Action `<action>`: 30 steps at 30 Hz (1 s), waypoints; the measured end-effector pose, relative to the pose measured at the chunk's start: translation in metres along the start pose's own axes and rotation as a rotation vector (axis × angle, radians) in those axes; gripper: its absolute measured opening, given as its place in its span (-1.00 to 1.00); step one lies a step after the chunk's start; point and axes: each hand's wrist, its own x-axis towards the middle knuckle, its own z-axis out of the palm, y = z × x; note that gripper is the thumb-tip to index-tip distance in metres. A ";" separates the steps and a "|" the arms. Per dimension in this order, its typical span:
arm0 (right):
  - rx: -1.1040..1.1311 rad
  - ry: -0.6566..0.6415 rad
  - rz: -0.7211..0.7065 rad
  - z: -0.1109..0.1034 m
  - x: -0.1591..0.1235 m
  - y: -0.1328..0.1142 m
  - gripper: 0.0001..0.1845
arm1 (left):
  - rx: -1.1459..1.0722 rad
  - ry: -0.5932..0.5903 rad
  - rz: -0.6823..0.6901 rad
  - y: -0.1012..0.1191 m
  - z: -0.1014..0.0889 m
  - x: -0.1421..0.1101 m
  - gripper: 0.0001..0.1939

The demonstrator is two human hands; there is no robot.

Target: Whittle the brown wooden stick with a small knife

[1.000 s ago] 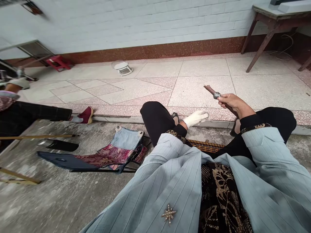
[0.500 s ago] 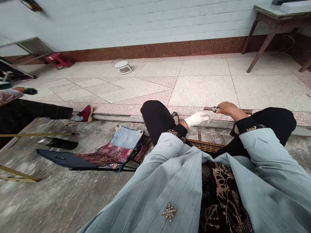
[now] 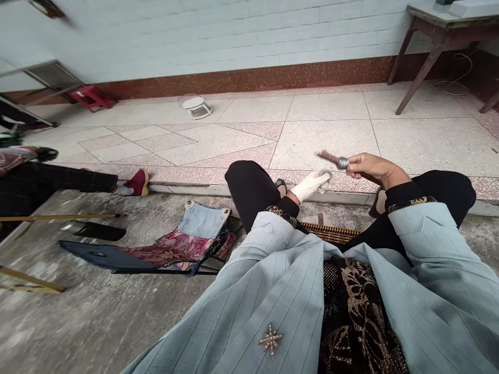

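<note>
My right hand [image 3: 368, 167] is bare and wrapped round a brown stick-like tool [image 3: 328, 157] with a band of grey wire [image 3: 343, 163] near one end. That end points left and slightly away from me, its tip blurred, while the rest runs back under my palm. My left hand [image 3: 314, 184], in a white knit glove, is closed below and left of the tip, apart from it. Its thumb presses against the curled fingers. Something small and pale may show at the fingertips, but I cannot make it out.
A woven yellow-and-black seat [image 3: 331, 232] shows between my legs. To the left are a folding chair [image 3: 167, 246] with patterned fabric and another person's red shoe [image 3: 138, 183]. A raised tiled step [image 3: 323, 140] lies ahead, with a white stool [image 3: 198, 108] and a wooden table [image 3: 436, 31].
My right hand has turned, tilting the stick so its wire-bound end points farther away from me and to the left. My left hand has drawn slightly back, its thumb now showing on top.
</note>
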 end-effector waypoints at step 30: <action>-0.087 -0.083 0.045 -0.001 -0.001 -0.001 -0.71 | -0.022 0.001 0.007 -0.016 -0.005 0.007 -0.67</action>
